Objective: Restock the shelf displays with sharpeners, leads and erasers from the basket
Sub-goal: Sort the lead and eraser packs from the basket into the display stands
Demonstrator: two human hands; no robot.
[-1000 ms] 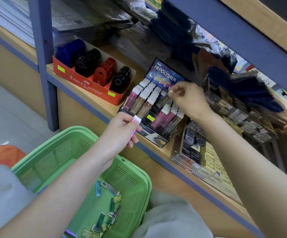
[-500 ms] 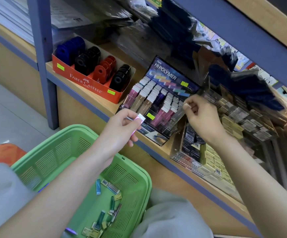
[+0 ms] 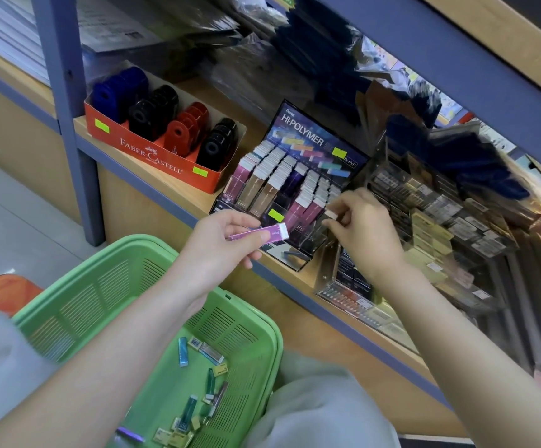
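The left hand (image 3: 220, 248) is pinching a slim pink-sleeved eraser stick with a white tip (image 3: 262, 232) between thumb and curled fingers, holding it level at the middle of the frame, just in front of the black tiered display with the printed header card (image 3: 301, 134). The right hand (image 3: 368, 232), right of centre, is nipping the pale end of another eraser stick (image 3: 331, 215) at the display's lower right column, its fingertips closed tight around that end. The step in hand is probably seating this piece in its slot, with the pink one waiting its turn. Doing it well means keeping the stick in line with the sloping channel, matching the sleeve colour to the row already there, and sliding it down until its white end is sitting flush with its neighbours. Pushing crookedly is risking a knock to the tightly packed rows beside it. The pink stick is likely belonging with the pink rows, so passing it across while keeping its tip pointing up the slope should be saving a regrip. At the lower left the green slatted plastic basket (image 3: 78, 305) is still carrying loose small packets (image 3: 204, 383) on its floor, so much restocking is remaining. The red cardboard tray of sharpeners (image 3: 152, 156), upper left, is looking full.
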